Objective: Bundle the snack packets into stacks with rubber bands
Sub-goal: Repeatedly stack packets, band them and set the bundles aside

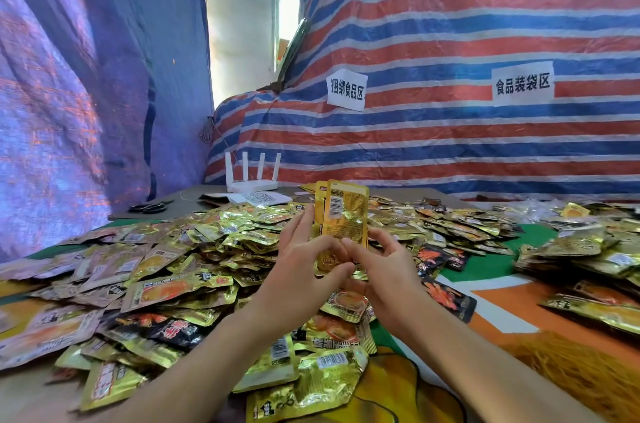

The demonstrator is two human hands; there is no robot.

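Early: left hand (300,261) and right hand (385,272) both grasp a thin upright packet stack (343,214), no band visible; loose packets (194,242) heaped below the grip lie unbundled

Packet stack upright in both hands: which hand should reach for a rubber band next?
Right, probably. The orange heap, seemingly rubber bands, lies on the side of the right hand; the left hand also grips the packet stack.

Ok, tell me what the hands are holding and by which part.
Both the left hand and right hand grip an upright stack of gold snack packets by its lower half; the barcoded top sticks up free.
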